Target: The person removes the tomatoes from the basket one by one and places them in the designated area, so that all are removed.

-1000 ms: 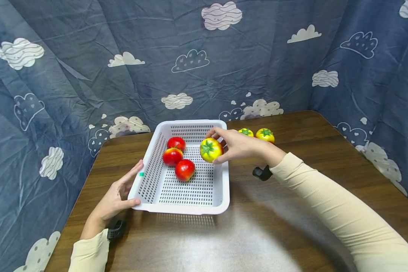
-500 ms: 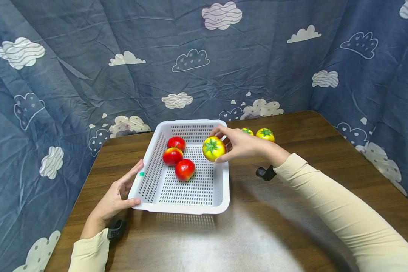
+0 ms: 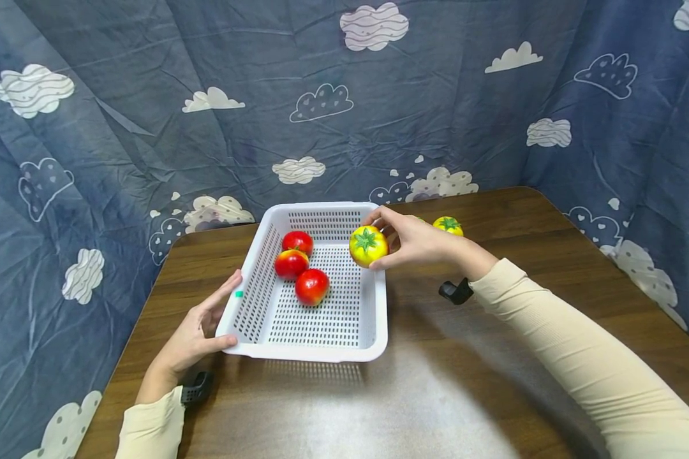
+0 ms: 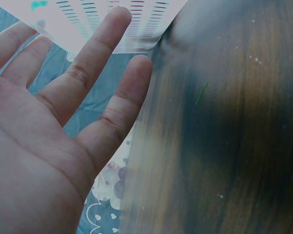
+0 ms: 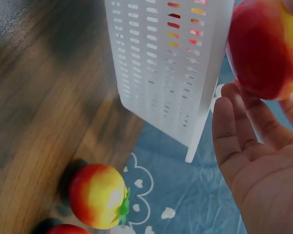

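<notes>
My right hand (image 3: 414, 242) holds a yellow-and-red tomato (image 3: 368, 246) with a green leafy top between thumb and fingers, above the right rim of a white perforated basket (image 3: 304, 352). In the right wrist view the held tomato (image 5: 263, 48) shows its red side, higher than the basket's rim. Straight fingers of my left hand (image 3: 192, 335) rest along the basket's left side, the thumb at the near left corner. The left wrist view shows those fingers (image 4: 88, 68) extended beside the basket wall. Inside the basket sit three red tomatoes (image 3: 312, 287), grouped toward the left.
Behind my right hand, another tomato (image 3: 448, 225) stands on the wooden table (image 3: 321, 414); a further one is almost hidden by the hand. The right wrist view shows two tomatoes (image 5: 98, 196) on the table. A blue cloud-patterned curtain (image 3: 252, 146) encloses the back and sides.
My right hand has moved slightly right and back with the tomato, from over the basket's interior toward its right rim. The left hand, the basket and the tomatoes in it have stayed put.
</notes>
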Tool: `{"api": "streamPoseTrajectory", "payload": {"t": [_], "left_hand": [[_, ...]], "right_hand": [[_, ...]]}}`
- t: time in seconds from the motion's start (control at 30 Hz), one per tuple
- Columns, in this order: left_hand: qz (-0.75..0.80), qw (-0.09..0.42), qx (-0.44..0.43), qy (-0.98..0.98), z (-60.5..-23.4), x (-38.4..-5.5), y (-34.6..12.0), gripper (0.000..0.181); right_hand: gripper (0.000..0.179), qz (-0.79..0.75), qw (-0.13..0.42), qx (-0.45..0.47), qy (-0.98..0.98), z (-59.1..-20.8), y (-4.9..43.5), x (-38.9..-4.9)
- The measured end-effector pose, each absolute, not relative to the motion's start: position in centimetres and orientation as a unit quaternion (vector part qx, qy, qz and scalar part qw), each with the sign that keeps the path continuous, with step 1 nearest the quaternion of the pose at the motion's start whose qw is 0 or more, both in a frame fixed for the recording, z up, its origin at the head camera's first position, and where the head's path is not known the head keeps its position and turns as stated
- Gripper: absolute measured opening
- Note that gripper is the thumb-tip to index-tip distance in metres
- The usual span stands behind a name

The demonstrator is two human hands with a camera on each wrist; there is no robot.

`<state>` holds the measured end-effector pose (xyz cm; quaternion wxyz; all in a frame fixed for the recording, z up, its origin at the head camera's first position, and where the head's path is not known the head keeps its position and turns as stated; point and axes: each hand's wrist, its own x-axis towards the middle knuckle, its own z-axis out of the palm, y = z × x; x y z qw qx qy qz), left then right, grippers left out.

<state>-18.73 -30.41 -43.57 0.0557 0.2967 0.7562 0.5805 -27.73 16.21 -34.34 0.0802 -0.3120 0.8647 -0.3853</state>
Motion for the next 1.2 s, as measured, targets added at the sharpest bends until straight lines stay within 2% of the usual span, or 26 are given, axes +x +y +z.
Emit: {"api": "streamPoseTrajectory", "payload": {"t": [1.0, 1.2], "left_hand": [[0.587, 0.058, 0.297, 0.751, -43.8, -18.9, -30.4, 0.102], [0.585, 0.056, 0.298, 0.753, -43.8, -18.8, -30.4, 0.101]], "right_hand": [[0.075, -0.395, 0.068, -0.266, 0.877, -34.7, 18.8, -27.9], [0.075, -0.394, 0.052, -0.250, 0.883, -35.0, 20.0, -28.3]]}}
